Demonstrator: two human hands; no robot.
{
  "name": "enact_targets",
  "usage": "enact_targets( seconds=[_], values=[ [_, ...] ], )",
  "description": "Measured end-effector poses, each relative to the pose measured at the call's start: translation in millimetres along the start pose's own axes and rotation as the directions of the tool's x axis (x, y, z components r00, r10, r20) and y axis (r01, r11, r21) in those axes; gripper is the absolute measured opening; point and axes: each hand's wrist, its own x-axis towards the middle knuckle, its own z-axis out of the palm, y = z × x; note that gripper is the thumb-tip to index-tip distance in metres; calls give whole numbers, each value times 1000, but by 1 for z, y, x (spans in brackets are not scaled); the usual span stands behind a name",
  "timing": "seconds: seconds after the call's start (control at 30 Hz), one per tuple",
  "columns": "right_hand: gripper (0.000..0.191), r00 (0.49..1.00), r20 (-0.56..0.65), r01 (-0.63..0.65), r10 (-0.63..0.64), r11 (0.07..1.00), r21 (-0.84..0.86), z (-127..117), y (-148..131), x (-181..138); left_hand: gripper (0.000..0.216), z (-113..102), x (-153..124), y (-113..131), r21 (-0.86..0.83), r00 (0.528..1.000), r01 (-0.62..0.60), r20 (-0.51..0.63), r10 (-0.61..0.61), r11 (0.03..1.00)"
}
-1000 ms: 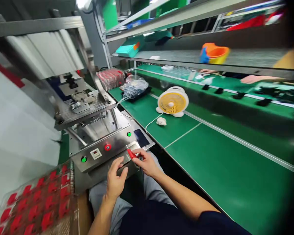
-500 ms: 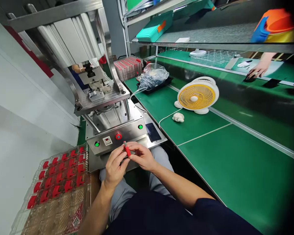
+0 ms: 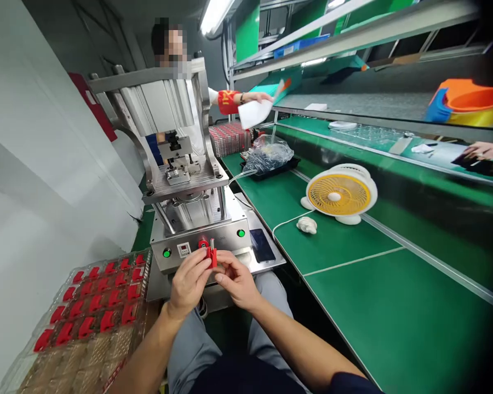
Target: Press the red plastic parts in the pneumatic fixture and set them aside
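Observation:
A small red plastic part [image 3: 212, 258] with a silver metal pin standing up from it is held in front of the press. My left hand [image 3: 188, 282] pinches it from the left, fingers closed around its side. From the right, my right hand [image 3: 241, 285] has its curled fingertips against the part, while its thumb sits a little lower. Just beyond my hands is the front panel of the bench press [image 3: 197, 246], with green buttons at both ends and a red button partly behind the part. A small metal fixture [image 3: 177, 176] sits on the press plate.
At lower left, a clear blister tray [image 3: 80, 350] holds rows of red parts. A phone [image 3: 263, 245] lies right of the press. On the green bench are a yellow fan [image 3: 340, 192], a crumpled white item [image 3: 307, 225] and a bagged bundle [image 3: 269, 156]. A person's hand [image 3: 257, 97] holds white paper.
The red part has turned more upright, its pin now pointing up. My right thumb has come away from it. The view has tilted up, and a person with white paper has appeared behind the press.

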Motion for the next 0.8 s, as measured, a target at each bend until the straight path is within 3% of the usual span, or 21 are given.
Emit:
enact_targets(
  seconds=[0.1,0.27,0.43,0.6,0.8],
  values=[
    [38,999,22,-41,41,999,-23,-4,2,-7,40,-19,29,-22,88,1000,-1,-17,2,996],
    [43,990,43,-132,133,991,-23,-13,8,-21,27,-48,105,-76,221,995,95,-32,-90,971],
    [43,989,36,-144,146,988,-57,-21,3,-27,32,-53,169,-129,336,955,235,94,-281,912],
    [41,989,2,-147,148,986,-75,-32,2,-31,32,-44,195,-158,421,914,244,202,-353,874],
    [41,984,-5,-176,176,982,-75,-38,6,-35,28,-29,204,-164,408,921,272,150,-358,872]
  ],
)
